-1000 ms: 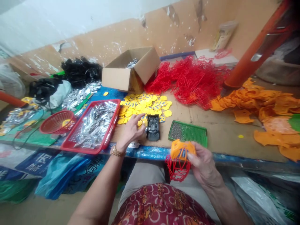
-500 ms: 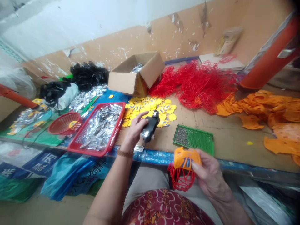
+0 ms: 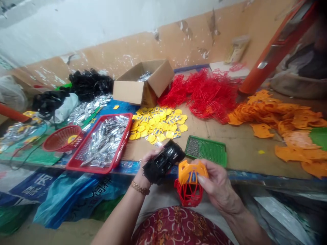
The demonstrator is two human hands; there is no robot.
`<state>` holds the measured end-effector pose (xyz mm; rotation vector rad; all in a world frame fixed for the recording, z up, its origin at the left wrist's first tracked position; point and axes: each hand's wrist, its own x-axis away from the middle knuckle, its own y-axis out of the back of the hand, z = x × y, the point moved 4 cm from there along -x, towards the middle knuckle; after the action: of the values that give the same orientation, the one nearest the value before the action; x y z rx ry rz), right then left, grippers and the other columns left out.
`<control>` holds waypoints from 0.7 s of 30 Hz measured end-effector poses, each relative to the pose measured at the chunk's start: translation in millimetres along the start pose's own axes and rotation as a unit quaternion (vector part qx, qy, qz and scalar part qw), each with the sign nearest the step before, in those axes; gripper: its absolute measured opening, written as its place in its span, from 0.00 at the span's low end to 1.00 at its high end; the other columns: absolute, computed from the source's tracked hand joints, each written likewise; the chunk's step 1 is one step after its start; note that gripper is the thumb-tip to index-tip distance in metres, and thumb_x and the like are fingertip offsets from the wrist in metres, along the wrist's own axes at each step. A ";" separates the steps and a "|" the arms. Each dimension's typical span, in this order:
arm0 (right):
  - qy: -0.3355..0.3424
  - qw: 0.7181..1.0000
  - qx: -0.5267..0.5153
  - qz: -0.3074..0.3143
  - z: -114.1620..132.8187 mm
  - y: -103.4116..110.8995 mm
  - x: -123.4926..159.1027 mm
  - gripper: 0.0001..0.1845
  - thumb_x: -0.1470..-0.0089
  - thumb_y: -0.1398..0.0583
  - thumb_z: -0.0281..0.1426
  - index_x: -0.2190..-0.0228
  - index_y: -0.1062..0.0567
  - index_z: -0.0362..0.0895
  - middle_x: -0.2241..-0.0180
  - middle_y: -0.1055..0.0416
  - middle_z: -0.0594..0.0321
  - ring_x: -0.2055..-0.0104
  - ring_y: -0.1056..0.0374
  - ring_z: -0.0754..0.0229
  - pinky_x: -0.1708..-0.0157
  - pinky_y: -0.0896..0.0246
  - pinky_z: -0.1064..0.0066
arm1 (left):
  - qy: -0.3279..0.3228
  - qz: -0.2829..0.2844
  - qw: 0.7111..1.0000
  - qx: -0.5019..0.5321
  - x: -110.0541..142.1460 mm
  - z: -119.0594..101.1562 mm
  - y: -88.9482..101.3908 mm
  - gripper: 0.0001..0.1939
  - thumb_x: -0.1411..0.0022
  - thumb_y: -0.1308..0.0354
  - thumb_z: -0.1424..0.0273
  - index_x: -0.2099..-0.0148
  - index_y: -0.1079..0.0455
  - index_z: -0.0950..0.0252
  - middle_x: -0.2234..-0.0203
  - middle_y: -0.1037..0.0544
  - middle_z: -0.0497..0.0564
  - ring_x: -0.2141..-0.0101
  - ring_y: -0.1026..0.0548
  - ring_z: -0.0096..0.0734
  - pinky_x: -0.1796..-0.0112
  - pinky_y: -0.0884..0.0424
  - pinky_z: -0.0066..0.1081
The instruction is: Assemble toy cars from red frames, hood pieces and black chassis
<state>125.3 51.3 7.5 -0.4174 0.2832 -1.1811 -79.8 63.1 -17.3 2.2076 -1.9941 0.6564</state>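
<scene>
My left hand (image 3: 145, 170) is closed on a black toy car chassis (image 3: 163, 161), tilted and held above my lap just in front of the table edge. Close beside it, my right hand (image 3: 217, 185) grips an orange plastic shell (image 3: 191, 170) joined to a red wire-like cage (image 3: 187, 194). The two pieces are almost touching. A gold bracelet shows on my left wrist.
On the table lie a green tray of small screws (image 3: 205, 149), yellow tags (image 3: 158, 124), a red basket of silver parts (image 3: 102, 141), a round red basket (image 3: 62, 137), a cardboard box (image 3: 143, 83), red frames (image 3: 204, 92) and orange shells (image 3: 281, 115). An orange post (image 3: 270, 54) rises at right.
My left hand picked the black chassis off the table and brought it back toward my lap, next to the orange and red piece in my right hand.
</scene>
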 end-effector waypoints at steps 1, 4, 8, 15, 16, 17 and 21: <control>-0.006 1.000 -0.013 -0.003 0.1 -2.4 -0.1 0.11 0.51 0.32 0.38 0.71 0.22 0.43 0.75 0.29 0.63 0.74 0.35 0.65 0.73 0.34 0.75 | 0.013 0.007 0.999 0.028 0.7 2.3 -1.6 0.24 0.49 0.45 0.56 0.55 0.25 0.66 0.67 0.19 0.59 0.69 0.21 0.47 0.67 0.24 0.45; -0.038 0.997 -0.067 -0.005 -0.3 -10.0 -1.6 0.12 0.53 0.31 0.38 0.69 0.21 0.44 0.73 0.24 0.61 0.72 0.30 0.63 0.70 0.30 0.73 | 0.019 0.037 0.992 0.119 1.6 6.2 -10.3 0.26 0.55 0.41 0.64 0.52 0.25 0.65 0.59 0.19 0.56 0.60 0.21 0.43 0.56 0.25 0.40; -0.059 0.989 -0.131 -0.025 2.7 -15.3 -4.7 0.13 0.56 0.30 0.38 0.67 0.19 0.45 0.70 0.20 0.61 0.71 0.27 0.63 0.67 0.27 0.72 | 0.001 0.051 0.982 0.183 3.0 11.7 -22.1 0.32 0.61 0.39 0.71 0.48 0.27 0.62 0.56 0.20 0.52 0.57 0.22 0.40 0.53 0.28 0.37; -0.066 0.987 -0.123 -0.084 9.3 3.7 -7.7 0.14 0.57 0.30 0.38 0.65 0.18 0.47 0.68 0.20 0.62 0.69 0.25 0.60 0.66 0.25 0.68 | 0.015 0.015 0.987 0.158 6.5 18.0 -36.7 0.26 0.62 0.44 0.72 0.55 0.28 0.62 0.65 0.22 0.52 0.61 0.23 0.42 0.54 0.27 0.44; -0.067 0.987 -0.117 -0.089 11.3 11.2 -7.1 0.14 0.57 0.30 0.38 0.65 0.18 0.48 0.68 0.20 0.61 0.69 0.25 0.59 0.66 0.25 0.66 | 0.022 0.003 0.986 0.167 5.7 16.8 -36.8 0.25 0.61 0.45 0.71 0.55 0.28 0.63 0.66 0.22 0.52 0.61 0.23 0.43 0.55 0.27 0.45; -0.065 0.987 -0.109 -0.095 13.8 20.0 -6.2 0.14 0.57 0.30 0.38 0.65 0.18 0.48 0.67 0.19 0.61 0.69 0.24 0.57 0.65 0.24 0.63 | 0.030 -0.005 0.983 0.180 4.7 15.0 -36.6 0.25 0.59 0.46 0.70 0.54 0.28 0.63 0.65 0.22 0.53 0.60 0.23 0.44 0.55 0.27 0.47; -0.048 0.987 -0.080 -0.130 23.5 53.8 -1.4 0.14 0.57 0.30 0.39 0.65 0.19 0.51 0.65 0.19 0.62 0.66 0.23 0.53 0.62 0.23 0.56 | 0.083 -0.021 0.962 0.260 2.1 7.6 -34.3 0.29 0.54 0.48 0.68 0.47 0.30 0.65 0.60 0.20 0.59 0.59 0.22 0.49 0.59 0.26 0.49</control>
<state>179.6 73.6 3.8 -0.6655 0.2448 -1.3933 -44.7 63.2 -16.1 2.3400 -1.8381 1.4480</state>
